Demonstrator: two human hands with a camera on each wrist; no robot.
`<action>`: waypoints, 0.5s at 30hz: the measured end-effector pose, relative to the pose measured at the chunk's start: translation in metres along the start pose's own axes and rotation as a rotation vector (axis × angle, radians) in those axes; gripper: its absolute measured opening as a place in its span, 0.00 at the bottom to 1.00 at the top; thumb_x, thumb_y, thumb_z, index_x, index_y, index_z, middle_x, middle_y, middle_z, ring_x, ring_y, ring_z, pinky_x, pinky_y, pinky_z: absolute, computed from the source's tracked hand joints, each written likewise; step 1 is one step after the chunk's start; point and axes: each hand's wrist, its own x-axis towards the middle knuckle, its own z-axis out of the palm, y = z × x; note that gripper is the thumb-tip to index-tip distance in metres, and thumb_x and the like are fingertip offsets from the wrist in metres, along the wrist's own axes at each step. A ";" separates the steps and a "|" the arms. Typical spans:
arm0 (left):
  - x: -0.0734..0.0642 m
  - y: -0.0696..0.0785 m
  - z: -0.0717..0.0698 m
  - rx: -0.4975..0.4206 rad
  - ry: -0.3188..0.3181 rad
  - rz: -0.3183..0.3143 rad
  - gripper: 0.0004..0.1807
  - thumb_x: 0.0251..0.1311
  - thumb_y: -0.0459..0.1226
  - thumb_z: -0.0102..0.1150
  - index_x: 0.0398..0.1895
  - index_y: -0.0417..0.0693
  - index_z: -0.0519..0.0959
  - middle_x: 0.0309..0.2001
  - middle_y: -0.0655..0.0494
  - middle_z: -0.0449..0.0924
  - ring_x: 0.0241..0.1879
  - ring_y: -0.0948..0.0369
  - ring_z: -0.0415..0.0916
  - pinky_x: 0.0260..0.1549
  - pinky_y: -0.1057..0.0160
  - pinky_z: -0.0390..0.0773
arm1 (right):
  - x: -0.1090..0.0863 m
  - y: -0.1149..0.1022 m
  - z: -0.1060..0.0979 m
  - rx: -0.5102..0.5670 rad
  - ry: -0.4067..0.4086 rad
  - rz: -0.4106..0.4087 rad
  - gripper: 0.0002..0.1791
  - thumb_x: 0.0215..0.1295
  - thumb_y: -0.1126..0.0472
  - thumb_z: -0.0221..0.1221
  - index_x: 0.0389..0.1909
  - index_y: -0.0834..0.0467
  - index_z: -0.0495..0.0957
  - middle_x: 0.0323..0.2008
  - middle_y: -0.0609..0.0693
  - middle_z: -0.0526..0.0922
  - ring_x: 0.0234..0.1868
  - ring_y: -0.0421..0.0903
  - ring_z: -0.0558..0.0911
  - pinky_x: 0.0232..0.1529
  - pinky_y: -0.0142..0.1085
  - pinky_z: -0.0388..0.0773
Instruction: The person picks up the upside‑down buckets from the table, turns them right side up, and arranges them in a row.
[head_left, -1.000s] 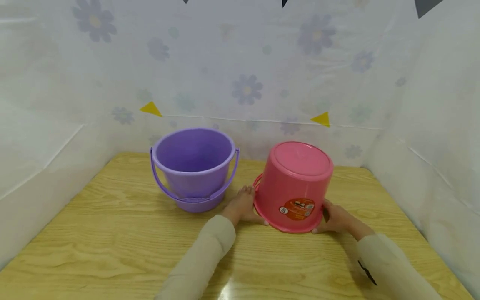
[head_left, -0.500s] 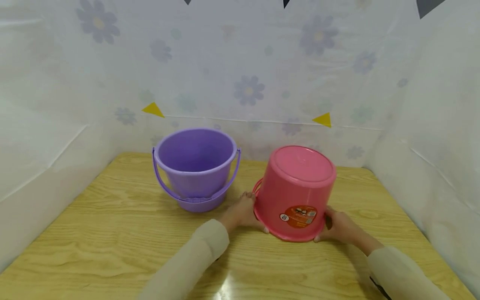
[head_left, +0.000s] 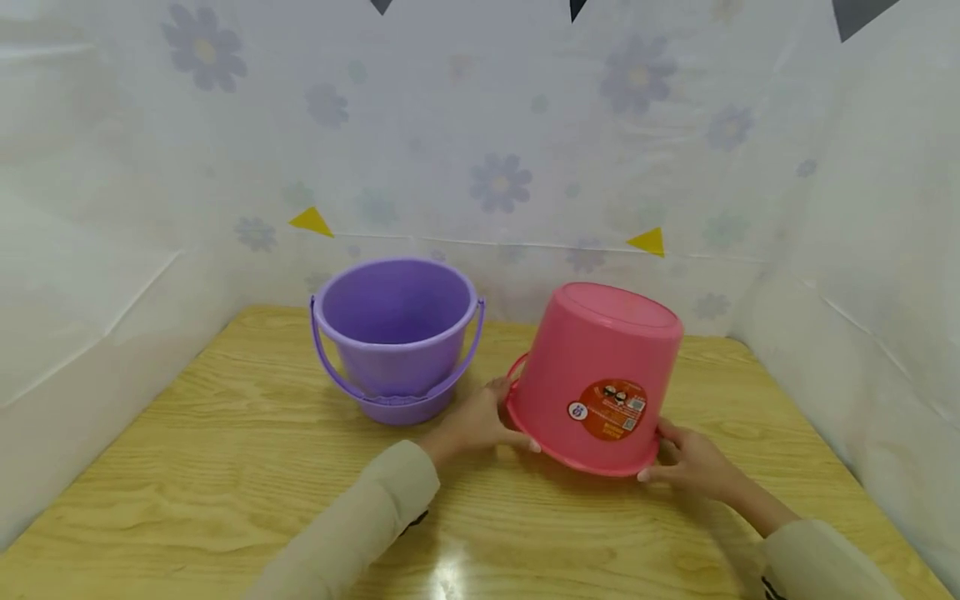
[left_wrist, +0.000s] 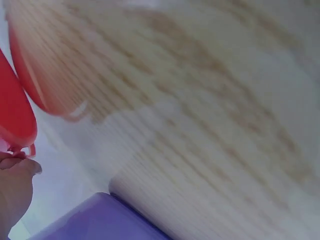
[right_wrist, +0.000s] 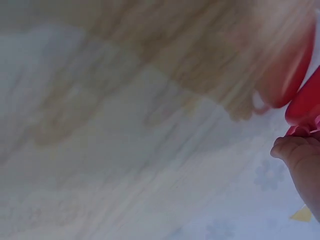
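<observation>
A pink bucket is upside down and tilted, its base up and leaning right, with a round orange label facing me. My left hand grips its rim on the left, beside the pink handle, thumb at the near edge. On the right, my right hand holds the same rim between thumb and fingers. Both wrist views catch only the bucket's rim side, with the left hand and right hand at their edges. The bucket's inside is hidden.
A purple bucket stands upright left of the pink one, its handle hanging down in front. Beneath everything lies a wood-grain table. White flowered sheeting encloses the back and sides.
The pink bucket came slightly nearer, then its base tipped back and right, showing more of the label. Both hands kept their hold. The whole view shifted a little.
</observation>
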 end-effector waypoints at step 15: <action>0.008 0.024 -0.006 -0.149 0.199 -0.243 0.55 0.41 0.68 0.59 0.68 0.45 0.60 0.59 0.43 0.73 0.47 0.58 0.76 0.41 0.65 0.76 | 0.005 -0.019 -0.021 0.107 0.141 0.128 0.35 0.69 0.54 0.51 0.66 0.73 0.52 0.62 0.74 0.61 0.58 0.71 0.67 0.49 0.58 0.74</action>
